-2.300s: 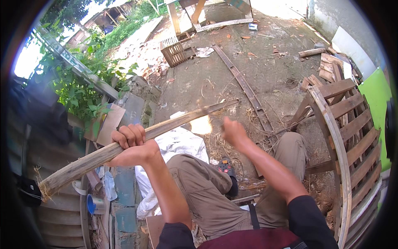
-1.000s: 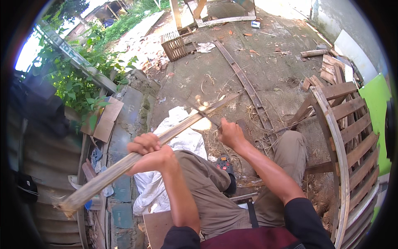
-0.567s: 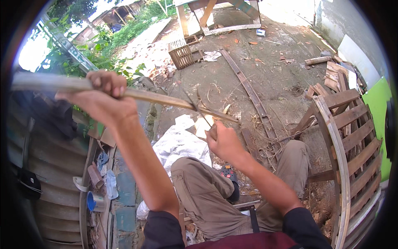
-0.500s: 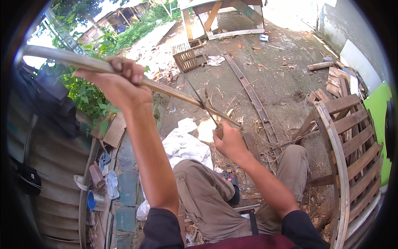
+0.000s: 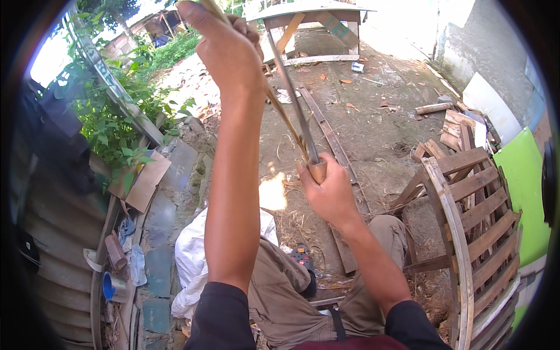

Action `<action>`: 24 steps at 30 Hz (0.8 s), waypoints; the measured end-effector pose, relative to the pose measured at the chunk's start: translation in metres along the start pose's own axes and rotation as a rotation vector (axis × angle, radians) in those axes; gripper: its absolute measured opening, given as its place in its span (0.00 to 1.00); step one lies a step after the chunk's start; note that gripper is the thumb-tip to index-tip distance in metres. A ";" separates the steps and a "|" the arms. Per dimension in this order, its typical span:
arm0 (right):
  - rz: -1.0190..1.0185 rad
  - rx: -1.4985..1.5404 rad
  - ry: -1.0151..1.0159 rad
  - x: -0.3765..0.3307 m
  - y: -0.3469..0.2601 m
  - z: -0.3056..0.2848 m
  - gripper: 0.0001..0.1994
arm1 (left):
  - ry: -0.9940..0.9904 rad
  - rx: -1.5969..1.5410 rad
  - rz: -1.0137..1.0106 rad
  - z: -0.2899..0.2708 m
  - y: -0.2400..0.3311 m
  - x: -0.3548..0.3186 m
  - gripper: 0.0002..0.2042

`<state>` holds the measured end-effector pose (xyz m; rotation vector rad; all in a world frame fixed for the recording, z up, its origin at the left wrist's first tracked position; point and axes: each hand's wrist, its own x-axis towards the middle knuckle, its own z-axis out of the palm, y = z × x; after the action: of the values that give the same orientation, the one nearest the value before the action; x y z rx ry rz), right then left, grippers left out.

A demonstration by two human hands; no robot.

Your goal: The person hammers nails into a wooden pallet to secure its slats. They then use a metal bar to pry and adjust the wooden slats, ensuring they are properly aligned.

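My left hand [image 5: 230, 55] is raised at the upper middle, its fingers wrapped around a long wooden stick [image 5: 282, 112]. The stick slopes down toward my right hand [image 5: 331, 189], and its upper end leaves the top of the picture. In my right hand is a long-bladed knife [image 5: 296, 99], gripped by its brown wooden handle [image 5: 318, 171]. Its blade points up and away, running close beside the stick. The stick's lower end is near the base of the blade; I cannot tell whether they touch there.
A slatted wooden frame [image 5: 466, 233] stands at my right, with scrap wood [image 5: 458, 128] behind it. White sacking [image 5: 189, 262] lies by my left leg. A blue-lined tin can [image 5: 115, 287] sits at lower left. Further off, a long brown bar [image 5: 326, 134] lies on the ground before a wooden table [image 5: 315, 35].
My left hand has swung up and to the right, turning the stick from a shallow slope to a steep one. The knife now points more upward, with more of its blade and handle showing.
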<state>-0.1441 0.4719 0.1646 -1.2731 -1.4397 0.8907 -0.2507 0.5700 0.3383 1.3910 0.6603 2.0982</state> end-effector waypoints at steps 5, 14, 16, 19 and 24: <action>-0.098 -0.082 0.229 0.008 0.085 0.007 0.13 | 0.053 0.106 -0.122 0.047 -0.002 -0.006 0.37; -0.046 -0.036 0.193 -0.004 0.101 -0.002 0.15 | 0.023 0.224 -0.062 0.060 -0.008 -0.006 0.36; 0.021 -0.166 0.155 0.001 0.119 -0.008 0.14 | -0.027 0.101 -0.125 0.065 -0.013 -0.005 0.36; 0.034 -0.076 0.139 -0.017 0.055 -0.025 0.14 | -0.008 0.208 -0.069 0.057 -0.003 -0.015 0.36; 0.094 -0.010 0.157 -0.003 0.108 -0.003 0.16 | -0.060 0.088 -0.089 0.069 -0.021 0.001 0.36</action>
<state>-0.1131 0.4884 0.0628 -1.3957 -1.2712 0.8263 -0.1834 0.5929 0.3494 1.4390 0.7845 1.9715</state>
